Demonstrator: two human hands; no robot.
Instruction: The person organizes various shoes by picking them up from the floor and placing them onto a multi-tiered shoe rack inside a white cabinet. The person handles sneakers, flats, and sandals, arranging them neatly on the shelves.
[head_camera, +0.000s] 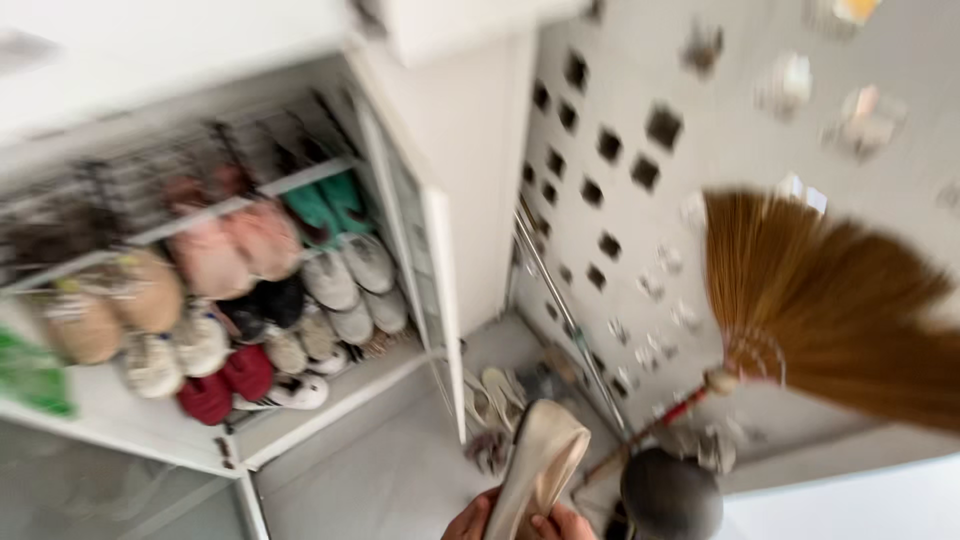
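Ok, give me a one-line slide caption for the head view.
Hand holding a beige flat shoe beside an open shoe cabinet, with a straw broom against the perforated wall.

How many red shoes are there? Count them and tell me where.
2: one red shoe and another, side by side on the rack's bottom shelf. Blur may hide more.

My head view is bright with even, soft daylight; I see no hard shadows. Motion blur smears the whole frame, worst on the broom (830, 300) and shoe rack (200, 290). White surfaces at top are overexposed.
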